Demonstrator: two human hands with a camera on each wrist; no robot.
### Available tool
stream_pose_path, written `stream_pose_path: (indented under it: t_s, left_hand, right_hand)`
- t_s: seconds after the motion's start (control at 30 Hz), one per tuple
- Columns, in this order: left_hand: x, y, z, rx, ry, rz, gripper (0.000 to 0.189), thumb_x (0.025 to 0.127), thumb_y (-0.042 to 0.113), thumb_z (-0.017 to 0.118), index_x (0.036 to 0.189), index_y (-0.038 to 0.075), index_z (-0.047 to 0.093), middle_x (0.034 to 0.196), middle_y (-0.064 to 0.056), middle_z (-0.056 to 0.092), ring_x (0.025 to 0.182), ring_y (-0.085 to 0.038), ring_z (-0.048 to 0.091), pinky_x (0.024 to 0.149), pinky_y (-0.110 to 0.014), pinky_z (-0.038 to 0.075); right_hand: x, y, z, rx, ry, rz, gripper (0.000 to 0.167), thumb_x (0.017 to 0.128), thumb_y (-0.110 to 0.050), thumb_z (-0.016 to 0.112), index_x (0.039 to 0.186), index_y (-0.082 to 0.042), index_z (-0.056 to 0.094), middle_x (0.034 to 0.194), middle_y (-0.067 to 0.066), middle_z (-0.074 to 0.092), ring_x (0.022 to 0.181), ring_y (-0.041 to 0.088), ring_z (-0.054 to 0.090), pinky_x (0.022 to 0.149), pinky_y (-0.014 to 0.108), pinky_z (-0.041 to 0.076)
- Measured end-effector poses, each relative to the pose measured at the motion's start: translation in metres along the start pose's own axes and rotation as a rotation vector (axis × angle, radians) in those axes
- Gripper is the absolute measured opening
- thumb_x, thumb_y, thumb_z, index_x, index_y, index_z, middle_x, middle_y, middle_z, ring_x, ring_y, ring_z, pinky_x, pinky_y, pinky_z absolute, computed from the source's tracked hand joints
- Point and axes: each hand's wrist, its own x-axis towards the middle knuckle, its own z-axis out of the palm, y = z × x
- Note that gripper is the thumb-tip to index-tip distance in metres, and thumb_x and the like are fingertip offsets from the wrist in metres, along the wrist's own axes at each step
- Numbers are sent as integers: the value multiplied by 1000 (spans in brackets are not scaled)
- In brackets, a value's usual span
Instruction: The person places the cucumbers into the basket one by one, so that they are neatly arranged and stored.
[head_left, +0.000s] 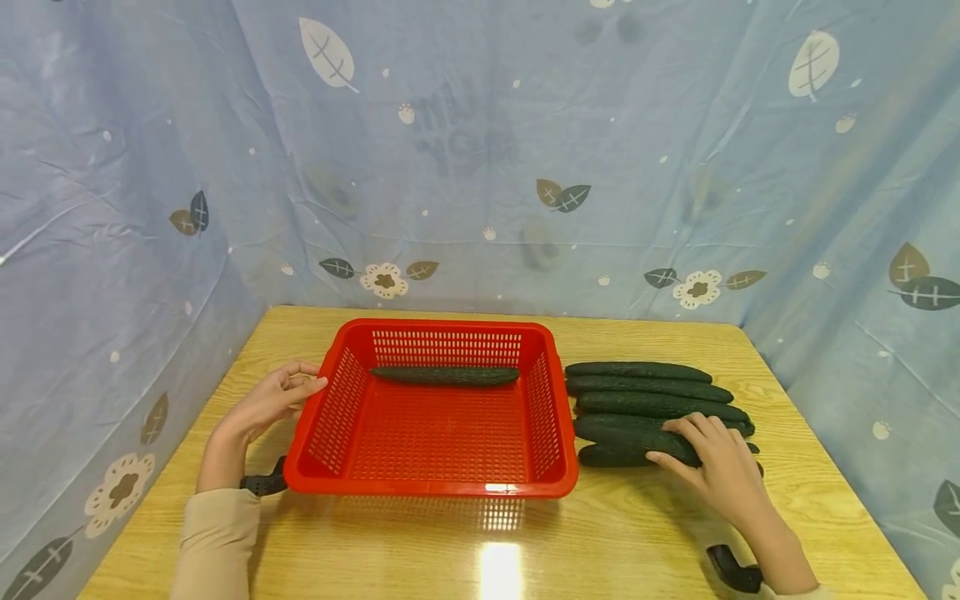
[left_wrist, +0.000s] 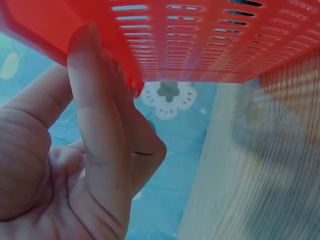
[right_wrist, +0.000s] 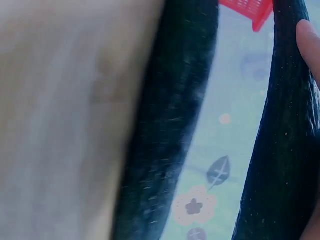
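Note:
A red plastic basket (head_left: 427, 488) with slotted walls stands on the table, and one dark green cucumber (head_left: 446, 377) lies along its far side. At the basket's left rim, my left hand (head_left: 273, 398) pinches the edge between thumb and fingers, as the left wrist view shows from below. To the right of the basket, my right hand (head_left: 716, 467) grips a cucumber (right_wrist: 280, 130) with the thumb on its near side. A gap separates that cucumber from the nearest one (right_wrist: 167, 120) on the table. Several other cucumbers (head_left: 652, 403) lie side by side behind it.
The wooden table (head_left: 390, 542) carries everything. A blue curtain (head_left: 480, 167) with leaf and flower prints hangs behind and on both sides. Black wrist straps (head_left: 264, 482) show at both forearms.

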Motion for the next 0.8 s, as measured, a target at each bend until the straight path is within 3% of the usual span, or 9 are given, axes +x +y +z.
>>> stream_pose_path:
  t_s: [0.4,0.8]
  left_hand:
    - [0,1,2,3,-6,-2,43,96,24,52,126,-2,35,92,-2,66,85,-18,66,74,-39,53]
    - [-2,2,1,-1,-8,8,44,96,23,51,127,-4,33,93,-1,66,85,-19,67,74,-40,54]
  right_hand:
    - [25,10,-14,-63,1,-61,45,57,-45,82,89,-18,64,82,-5,56,66,15,48,56,29,32]
    - [38,19,-27,-96,-17,4,46,59,-48,80,88,-16,64,81,-1,58,67,19,51,58,32,33]
